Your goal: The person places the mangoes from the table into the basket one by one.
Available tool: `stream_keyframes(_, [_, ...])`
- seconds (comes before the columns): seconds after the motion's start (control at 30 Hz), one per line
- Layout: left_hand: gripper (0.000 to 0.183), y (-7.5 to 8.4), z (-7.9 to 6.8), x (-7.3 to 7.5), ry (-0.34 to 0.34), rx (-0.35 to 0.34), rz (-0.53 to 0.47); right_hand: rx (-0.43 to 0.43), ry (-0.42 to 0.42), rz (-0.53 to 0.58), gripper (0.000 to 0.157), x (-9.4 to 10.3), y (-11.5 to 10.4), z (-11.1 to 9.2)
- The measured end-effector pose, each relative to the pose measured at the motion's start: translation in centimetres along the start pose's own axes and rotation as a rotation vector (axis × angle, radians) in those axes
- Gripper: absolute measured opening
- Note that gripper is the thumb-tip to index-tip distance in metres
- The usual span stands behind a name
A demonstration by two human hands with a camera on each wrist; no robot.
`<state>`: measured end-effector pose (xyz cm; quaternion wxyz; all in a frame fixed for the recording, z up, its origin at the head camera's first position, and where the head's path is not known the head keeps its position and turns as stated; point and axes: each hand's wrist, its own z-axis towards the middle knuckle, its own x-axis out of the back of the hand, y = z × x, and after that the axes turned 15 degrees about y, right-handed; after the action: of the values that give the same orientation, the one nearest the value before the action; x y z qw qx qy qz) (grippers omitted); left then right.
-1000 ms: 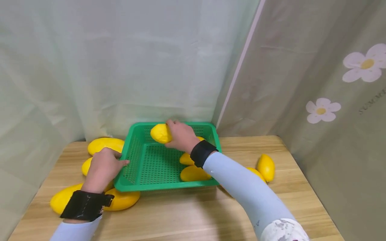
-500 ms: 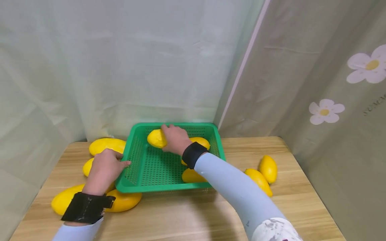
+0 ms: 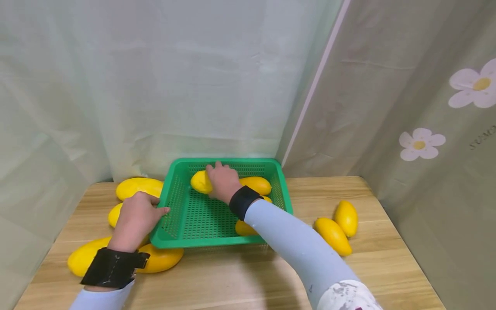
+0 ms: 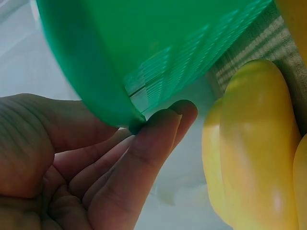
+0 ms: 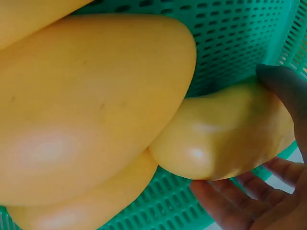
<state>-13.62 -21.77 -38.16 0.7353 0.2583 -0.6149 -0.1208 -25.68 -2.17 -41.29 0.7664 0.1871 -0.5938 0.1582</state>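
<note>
A green plastic basket with slotted walls stands on the table. My left hand pinches its left rim between thumb and fingers, as the left wrist view also shows. Inside the basket, at the back left, my right hand holds a yellow mango, low over the slotted floor. In the right wrist view, thumb and fingers lie on opposite sides of this mango, whose end meets a larger mango. Several mangoes, among them one at the back, lie in the basket's right part, partly hidden by my right forearm.
Left of the basket lie several more mangoes, one at the back and one by the front corner. Two mangoes rest on the wooden table to the right. A pale curtain hangs close behind the basket.
My right hand has lowered the mango toward the basket floor, moving slightly left and nearer me. My left hand stays on the rim. The view has shifted slightly.
</note>
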Motion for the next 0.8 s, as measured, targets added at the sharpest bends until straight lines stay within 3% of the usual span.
stream_keyframes(0.37, [0.049, 0.1, -0.1, -0.2, 0.003, 0.001, -0.003, -0.009, -0.034, -0.016, 0.083, -1.4, 0.1, -0.5])
stream_keyframes(0.8, [0.051, -0.1, 0.2, -0.1, -0.013, 0.000, 0.002, 0.009, -0.080, -0.005, 0.082, -0.5, 0.2, -0.8])
